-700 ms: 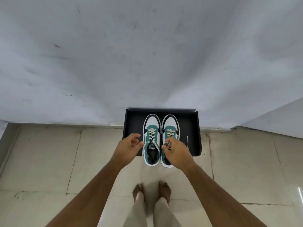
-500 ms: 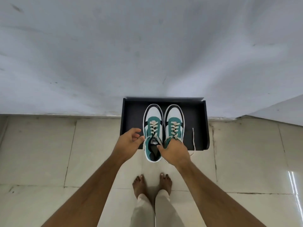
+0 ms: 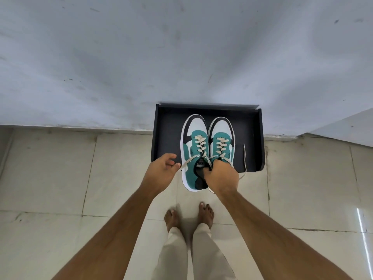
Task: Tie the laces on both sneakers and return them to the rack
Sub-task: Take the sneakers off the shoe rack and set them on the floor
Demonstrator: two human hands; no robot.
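Right hand point(image 3: 221, 176): yours, clamped on both sneakers point(image 3: 207, 150) at their collars, hiding the right heel.
Left hand point(image 3: 161, 171): loosely curled; lace point(image 3: 186, 163) contact unclear.
Rack point(image 3: 167, 134): frame centre.

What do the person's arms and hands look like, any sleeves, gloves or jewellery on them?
Both forearms are bare to the frame edge, with no sleeves showing. The left hand and right hand wear no gloves; no rings, watch or bracelet are visible.
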